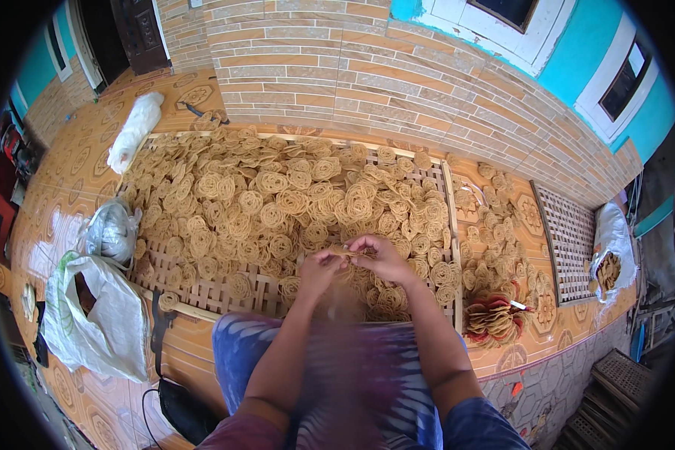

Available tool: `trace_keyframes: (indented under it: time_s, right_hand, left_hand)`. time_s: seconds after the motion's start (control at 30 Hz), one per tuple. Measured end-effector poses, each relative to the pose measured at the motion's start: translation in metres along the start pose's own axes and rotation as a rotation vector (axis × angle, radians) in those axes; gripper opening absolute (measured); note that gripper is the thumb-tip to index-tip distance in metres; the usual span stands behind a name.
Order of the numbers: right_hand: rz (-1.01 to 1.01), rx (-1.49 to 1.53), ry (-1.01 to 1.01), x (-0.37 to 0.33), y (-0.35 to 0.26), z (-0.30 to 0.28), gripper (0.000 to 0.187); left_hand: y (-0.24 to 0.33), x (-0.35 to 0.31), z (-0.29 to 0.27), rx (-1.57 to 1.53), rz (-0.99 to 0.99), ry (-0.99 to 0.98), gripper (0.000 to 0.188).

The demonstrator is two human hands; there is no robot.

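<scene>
Both hands on one part: left grip point(319, 271) and right grip point(386, 262) have fingertips pinched together on a thin tan piece point(343, 253), held between them above the rack. Its exact shape is too small to make out.

Directly below and beyond the grips: coiled tan discs point(236, 221), layered and overlapping, covering most of a woven slat rack point(261, 291). Bare slats show just left of the grips, along the near edge.

Right of the grips, past the rack's rail: more loose discs on the tile floor point(60, 217), plus a red-edged bundle point(495, 319) nearer the body. Farther right: a second woven rack point(570, 244) against the wall, then a white sack point(615, 240) with brownish pieces in its mouth.

Left of the grips, off the rack: open white sack point(112, 326), with a clear plastic bag point(112, 234) just beyond it. Far left and beyond: another white bundle point(136, 131). Brick-patterned wall point(300, 64) behind everything.
</scene>
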State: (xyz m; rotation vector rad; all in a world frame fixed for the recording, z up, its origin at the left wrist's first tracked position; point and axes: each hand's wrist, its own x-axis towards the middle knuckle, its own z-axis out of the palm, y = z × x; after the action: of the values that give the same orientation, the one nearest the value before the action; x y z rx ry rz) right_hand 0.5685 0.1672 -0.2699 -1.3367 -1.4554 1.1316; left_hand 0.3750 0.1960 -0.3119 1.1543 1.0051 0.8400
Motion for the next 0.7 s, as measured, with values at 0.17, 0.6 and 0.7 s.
trace_keyframes:
  time_s: [0.17, 0.6, 0.7]
  right_hand:
    - [0.139, 0.04, 0.055, -0.009, -0.01, -0.002, 0.019]
    - [0.031, -0.169, 0.098, -0.044, -0.023, 0.011, 0.013]
    - [0.032, -0.163, 0.116, -0.059, -0.023, 0.009, 0.017]
  left_hand:
    - [0.002, -0.006, 0.005, 0.093, 0.077, -0.049, 0.018]
    - [0.033, -0.048, -0.007, 0.718, 0.319, -0.211, 0.032]
    - [0.056, -0.076, -0.055, 1.093, 0.639, -0.015, 0.038]
